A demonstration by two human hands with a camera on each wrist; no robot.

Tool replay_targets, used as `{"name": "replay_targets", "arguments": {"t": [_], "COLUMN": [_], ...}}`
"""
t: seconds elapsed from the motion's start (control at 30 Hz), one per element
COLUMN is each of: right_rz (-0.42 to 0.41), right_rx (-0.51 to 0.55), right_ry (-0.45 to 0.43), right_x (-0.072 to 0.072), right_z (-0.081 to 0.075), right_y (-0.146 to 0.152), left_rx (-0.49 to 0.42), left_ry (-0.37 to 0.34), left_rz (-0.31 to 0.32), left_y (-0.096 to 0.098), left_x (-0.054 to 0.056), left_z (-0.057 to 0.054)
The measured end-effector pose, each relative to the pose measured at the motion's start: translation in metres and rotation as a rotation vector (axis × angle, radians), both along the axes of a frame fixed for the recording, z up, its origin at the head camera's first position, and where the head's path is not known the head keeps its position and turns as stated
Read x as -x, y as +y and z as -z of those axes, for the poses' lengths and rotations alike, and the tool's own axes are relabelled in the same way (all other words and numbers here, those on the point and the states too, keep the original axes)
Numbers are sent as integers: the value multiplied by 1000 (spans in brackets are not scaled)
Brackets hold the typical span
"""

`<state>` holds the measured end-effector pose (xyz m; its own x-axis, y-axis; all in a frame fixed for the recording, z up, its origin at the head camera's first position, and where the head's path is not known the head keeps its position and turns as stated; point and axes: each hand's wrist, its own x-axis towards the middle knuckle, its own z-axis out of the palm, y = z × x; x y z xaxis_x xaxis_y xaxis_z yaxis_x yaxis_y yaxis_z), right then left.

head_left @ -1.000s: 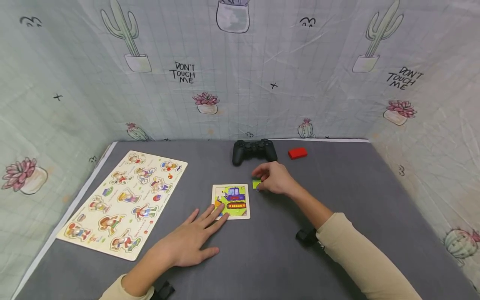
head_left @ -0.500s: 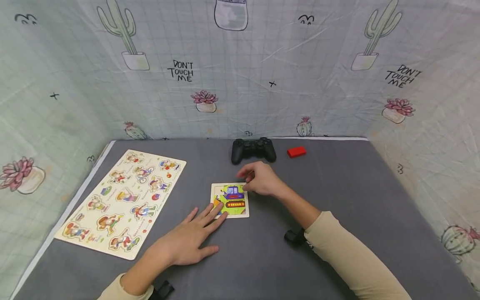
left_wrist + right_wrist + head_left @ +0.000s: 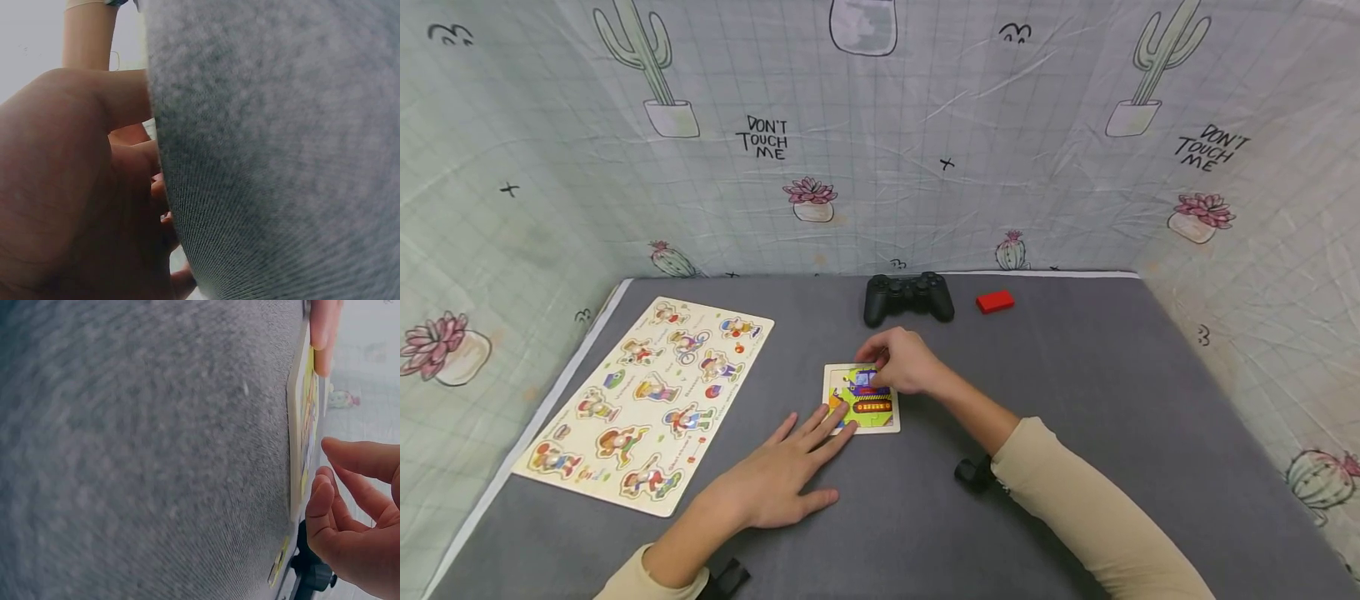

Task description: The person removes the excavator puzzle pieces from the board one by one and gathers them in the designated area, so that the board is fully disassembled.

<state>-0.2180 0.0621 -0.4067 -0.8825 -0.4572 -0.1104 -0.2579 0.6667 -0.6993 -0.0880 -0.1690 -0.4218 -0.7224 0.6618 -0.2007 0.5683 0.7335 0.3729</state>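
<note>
A small square jigsaw puzzle (image 3: 872, 407) with a bulldozer picture in a pale frame lies on the grey table. My left hand (image 3: 782, 483) is spread flat, its fingertips resting on the puzzle's lower left corner; the left wrist view shows its palm (image 3: 56, 169) beside the cloth. Over the puzzle's upper right edge hovers my right hand (image 3: 906, 362), thumb and fingers bent. In the right wrist view, the right hand (image 3: 359, 512) shows a gap between its fingertips and nothing held. A loose puzzle piece (image 3: 278, 561) lies on the table beyond the board; the head view hides it.
A black game controller (image 3: 908, 298) sits behind the right hand, with a red block (image 3: 996, 302) to its right. At the left lies a large wooden picture board (image 3: 647, 400) with several figures. A patterned cloth wall (image 3: 880, 183) stands around the table.
My right hand has moved left from beside the loose yellow-green piece to above the puzzle's upper right part. The left hand stays on the puzzle's corner.
</note>
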Motion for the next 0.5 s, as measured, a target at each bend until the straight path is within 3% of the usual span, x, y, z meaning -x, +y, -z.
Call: {"name": "replay_targets", "arguments": {"t": [0.5], "right_rz": [-21], "right_rx": [-22], "right_ry": [11], "right_x": [0], "right_z": [3], "right_y": [-7], "left_rx": [-6], "left_ry": [0], "left_rz": [-3], "left_y": [1], "left_x": [0], "left_z": [1]}}
